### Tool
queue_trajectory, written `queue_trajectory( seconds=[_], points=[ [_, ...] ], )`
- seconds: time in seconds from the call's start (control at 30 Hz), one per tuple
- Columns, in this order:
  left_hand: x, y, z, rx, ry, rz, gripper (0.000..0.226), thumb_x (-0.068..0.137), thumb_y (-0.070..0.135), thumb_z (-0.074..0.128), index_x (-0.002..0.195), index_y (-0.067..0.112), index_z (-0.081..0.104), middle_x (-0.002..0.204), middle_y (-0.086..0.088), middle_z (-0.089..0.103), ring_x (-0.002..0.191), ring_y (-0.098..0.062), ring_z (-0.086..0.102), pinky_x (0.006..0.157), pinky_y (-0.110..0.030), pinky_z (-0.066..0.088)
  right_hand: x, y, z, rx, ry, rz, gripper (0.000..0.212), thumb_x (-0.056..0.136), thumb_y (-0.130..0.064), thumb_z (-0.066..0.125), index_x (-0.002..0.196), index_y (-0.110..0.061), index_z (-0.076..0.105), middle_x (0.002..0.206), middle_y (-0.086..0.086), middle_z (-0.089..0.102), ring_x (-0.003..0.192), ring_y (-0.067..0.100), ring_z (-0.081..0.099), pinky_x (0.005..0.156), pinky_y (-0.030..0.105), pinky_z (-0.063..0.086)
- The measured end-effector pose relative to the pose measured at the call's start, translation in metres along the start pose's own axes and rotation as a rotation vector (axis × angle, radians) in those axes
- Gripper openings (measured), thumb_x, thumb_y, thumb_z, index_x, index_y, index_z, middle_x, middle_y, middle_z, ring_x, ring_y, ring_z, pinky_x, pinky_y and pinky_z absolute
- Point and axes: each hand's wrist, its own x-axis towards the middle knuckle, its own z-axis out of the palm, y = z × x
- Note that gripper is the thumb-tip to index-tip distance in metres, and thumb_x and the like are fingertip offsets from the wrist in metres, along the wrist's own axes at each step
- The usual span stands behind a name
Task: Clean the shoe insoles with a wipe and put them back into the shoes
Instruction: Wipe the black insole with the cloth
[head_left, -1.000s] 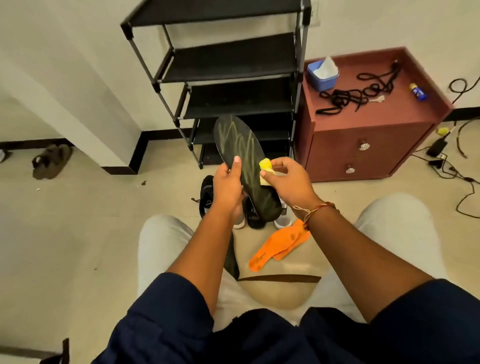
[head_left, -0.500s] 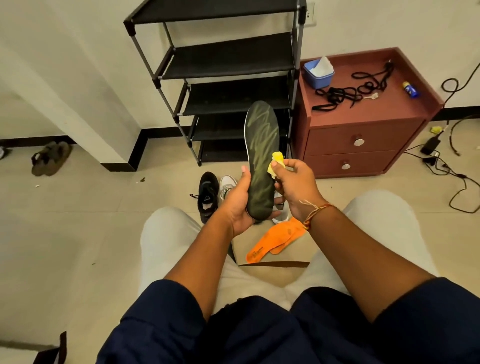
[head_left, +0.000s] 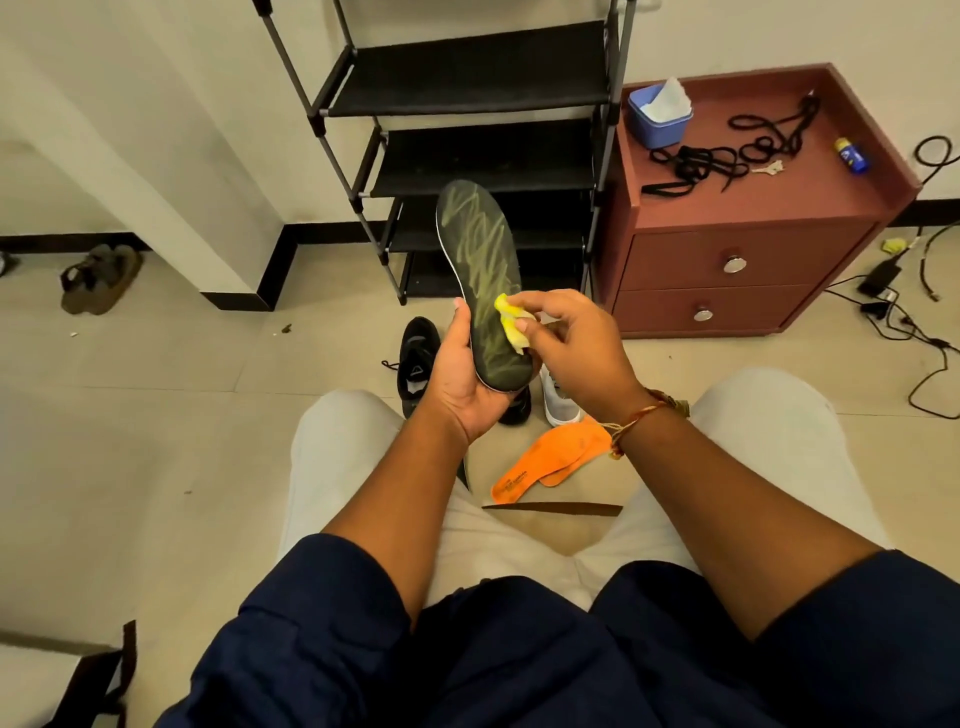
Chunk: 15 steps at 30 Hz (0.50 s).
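My left hand (head_left: 462, 382) grips the heel end of a dark insole (head_left: 480, 265) with yellowish streaks, held upright in front of me. A small yellow wipe (head_left: 509, 319) is pinched in my right hand (head_left: 574, 348) and lies against the insole's lower half. Two orange insoles (head_left: 550, 460) lie on the seat between my knees. On the floor behind my hands stand a black shoe (head_left: 417, 364) and a white shoe (head_left: 558, 402), both partly hidden.
A black shoe rack (head_left: 467, 150) stands against the wall. To its right, a red-brown drawer cabinet (head_left: 748, 249) carries a blue tub of wipes (head_left: 658, 117), black laces (head_left: 727, 150) and a small bottle (head_left: 852, 156). Cables (head_left: 914, 322) lie at right, sandals (head_left: 98, 278) at left.
The insole has tilted back toward the left and sits lower in my left palm. My right hand has slid the wipe down toward the heel half.
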Motion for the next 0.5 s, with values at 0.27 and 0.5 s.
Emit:
queue_trajectory(
  seconds=[0.27,0.5],
  points=[
    [-0.0009,0.0024,-0.0011,0.028,0.031,0.005,0.067,0.1,0.064,0.036,0.134,0.012,0.062,0.129,-0.013,0.067,0.123,-0.027,0.062,0.109,-0.042,0.046,0.0023,0.0025,0.0032,-0.55,-0.113,-0.155,0.046,0.096,-0.045,0.057,0.132,-0.016,0.064,0.114,0.001,0.06,0.107,0.023,0.05,0.085,0.035,0.046],
    [0.0009,-0.0017,-0.0009,0.043,0.014,0.009,0.067,0.102,0.061,0.036,0.145,0.013,0.053,0.133,-0.012,0.063,0.123,-0.026,0.061,0.105,-0.04,0.049,0.0046,0.0009,-0.0001,-0.608,-0.093,-0.205,0.043,0.096,-0.029,0.061,0.137,-0.017,0.057,0.112,0.007,0.067,0.103,0.028,0.059,0.082,0.042,0.051]
  ],
)
